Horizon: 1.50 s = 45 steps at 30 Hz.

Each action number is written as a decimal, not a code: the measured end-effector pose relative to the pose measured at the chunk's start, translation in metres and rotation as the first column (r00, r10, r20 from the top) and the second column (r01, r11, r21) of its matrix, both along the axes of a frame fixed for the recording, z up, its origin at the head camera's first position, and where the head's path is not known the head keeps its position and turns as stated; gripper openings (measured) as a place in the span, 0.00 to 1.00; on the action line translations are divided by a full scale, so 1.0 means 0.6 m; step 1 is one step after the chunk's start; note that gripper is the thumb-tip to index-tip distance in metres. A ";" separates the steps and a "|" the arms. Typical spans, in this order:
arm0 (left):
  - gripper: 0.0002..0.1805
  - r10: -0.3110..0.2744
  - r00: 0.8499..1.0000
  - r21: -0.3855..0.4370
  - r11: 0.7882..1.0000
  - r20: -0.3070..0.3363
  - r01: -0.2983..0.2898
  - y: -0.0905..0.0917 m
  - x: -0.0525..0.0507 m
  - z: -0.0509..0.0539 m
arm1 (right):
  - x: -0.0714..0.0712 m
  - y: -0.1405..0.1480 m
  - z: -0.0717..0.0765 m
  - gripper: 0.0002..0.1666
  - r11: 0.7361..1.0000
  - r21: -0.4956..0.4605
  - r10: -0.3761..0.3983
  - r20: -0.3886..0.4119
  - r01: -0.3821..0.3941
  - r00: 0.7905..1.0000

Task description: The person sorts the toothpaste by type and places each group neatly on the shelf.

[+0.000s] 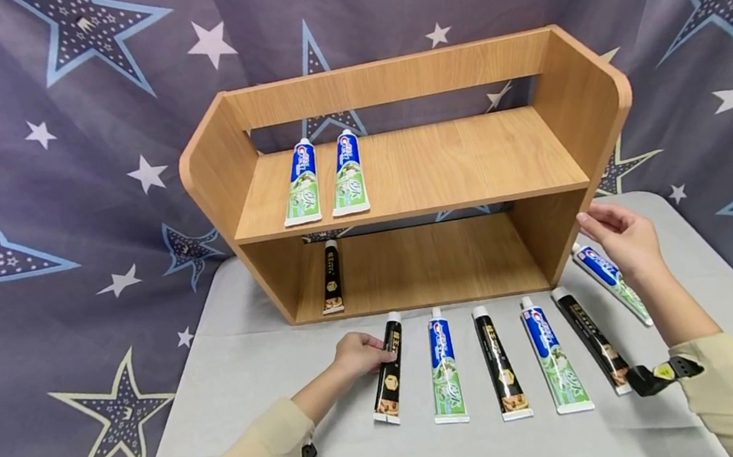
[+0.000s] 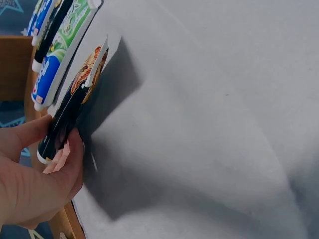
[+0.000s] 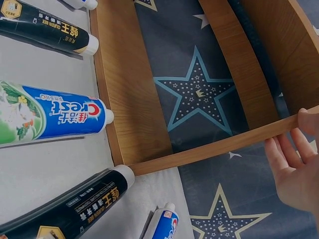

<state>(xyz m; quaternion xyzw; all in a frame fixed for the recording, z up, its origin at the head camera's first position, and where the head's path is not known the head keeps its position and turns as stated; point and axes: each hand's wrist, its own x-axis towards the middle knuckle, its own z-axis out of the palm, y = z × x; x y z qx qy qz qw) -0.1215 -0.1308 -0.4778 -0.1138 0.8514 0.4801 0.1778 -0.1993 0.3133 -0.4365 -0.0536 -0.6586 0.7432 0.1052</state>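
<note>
My left hand [image 1: 358, 355] pinches a black toothpaste tube [image 1: 389, 385] between thumb and fingers, at the left end of a row on the table. In the left wrist view that tube's flat end [image 2: 94, 69] tilts up off the cloth. My right hand [image 1: 627, 239] grips the front edge of the wooden shelf's right side panel [image 1: 588, 95]; the right wrist view has the thumb on one face and the fingers [image 3: 283, 152] on the other. Under the right forearm lies a blue-green Crest toothpaste tube [image 1: 605, 274], partly covered.
Two Crest tubes [image 1: 302, 183] lie on the upper board [image 1: 455, 163]. One black tube [image 1: 331, 279] lies on the lower board [image 1: 427, 263], at its left. Along the shelf's front, Crest tubes [image 1: 445, 372] and black tubes [image 1: 501, 365] alternate on the grey tablecloth [image 1: 251, 352]. A star-patterned curtain [image 1: 36, 303] hangs behind.
</note>
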 end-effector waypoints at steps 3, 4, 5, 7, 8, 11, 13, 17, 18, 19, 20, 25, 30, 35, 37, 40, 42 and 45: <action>0.15 0.005 1.000 0.020 1.000 0.010 -0.005 -0.001 -0.005 0.003 | -0.013 0.012 -0.016 0.18 1.000 0.018 -0.017 0.026 0.017 1.000; 0.15 0.009 1.000 0.032 0.999 0.018 -0.009 -0.001 -0.008 0.005 | -0.020 0.019 -0.027 0.19 1.000 0.003 -0.027 0.028 0.027 0.999; 0.15 0.008 1.000 0.039 0.999 0.019 -0.009 -0.002 -0.011 0.007 | -0.025 0.024 -0.034 0.20 1.000 -0.001 -0.015 0.027 0.015 1.000; 0.15 0.011 1.000 0.064 0.998 0.025 -0.013 -0.002 -0.019 0.010 | -0.036 0.036 -0.049 0.21 1.000 -0.021 0.004 0.025 -0.004 1.000; 0.16 0.015 0.999 0.077 0.997 0.032 -0.017 -0.003 -0.024 0.013 | -0.046 0.044 -0.064 0.22 0.999 -0.042 -0.002 0.018 0.002 1.000; 0.17 0.024 0.998 0.120 0.992 0.057 -0.031 -0.003 -0.043 0.021 | -0.075 0.070 -0.107 0.24 1.000 -0.008 -0.006 -0.015 0.006 1.000; 0.17 0.026 0.997 0.145 0.989 0.068 -0.035 -0.004 -0.057 0.028 | -0.102 0.090 -0.149 0.27 0.998 0.040 -0.053 -0.041 0.054 0.998; 0.19 0.041 0.997 0.170 0.984 0.070 -0.053 -0.004 -0.084 0.039 | -0.097 0.081 -0.137 0.25 0.998 0.027 -0.048 -0.055 0.049 0.997; 0.20 0.048 0.996 0.172 0.983 0.069 -0.059 -0.004 -0.091 0.042 | -0.085 0.071 -0.117 0.24 0.999 0.022 -0.036 -0.044 0.037 0.998; 0.20 0.054 0.996 0.175 0.982 0.066 -0.065 -0.005 -0.097 0.043 | -0.069 0.056 -0.093 0.21 0.999 0.017 -0.033 -0.034 0.034 0.999; 0.21 0.062 0.996 0.179 0.981 0.066 -0.073 -0.005 -0.104 0.045 | -0.052 0.041 -0.066 0.19 1.000 0.008 -0.024 -0.026 0.025 0.999; 0.23 0.089 0.995 0.197 0.976 0.054 -0.098 -0.004 -0.133 0.048 | 0.023 -0.029 0.039 0.09 1.000 -0.015 0.005 -0.038 -0.005 0.999; 0.28 0.145 0.983 0.196 0.967 0.108 -0.164 -0.010 -0.168 0.049 | 0.050 -0.053 0.070 0.09 1.000 -0.023 0.005 -0.015 -0.005 1.000; 0.25 0.097 0.987 0.234 0.964 0.125 -0.124 -0.041 -0.264 -0.038 | 0.056 -0.056 0.081 0.13 1.000 -0.028 0.000 0.027 0.001 1.000; 0.24 0.092 0.990 0.227 0.967 0.110 -0.115 -0.052 -0.320 -0.093 | 0.053 -0.055 0.081 0.14 0.999 -0.042 -0.001 0.029 0.002 1.000; 0.26 0.122 0.991 0.264 0.955 0.064 -0.134 -0.068 -0.399 -0.164 | 0.051 -0.055 0.083 0.13 0.999 -0.053 -0.003 0.031 0.004 1.000; 0.29 0.175 0.984 0.255 0.950 0.043 -0.180 -0.063 -0.411 -0.158 | 0.052 -0.057 0.084 0.13 0.998 -0.057 -0.003 0.029 0.005 1.000; 0.38 0.231 0.973 0.228 0.946 0.019 -0.229 -0.054 -0.394 -0.117 | 0.054 -0.059 0.084 0.12 0.998 -0.061 -0.003 0.020 0.005 1.000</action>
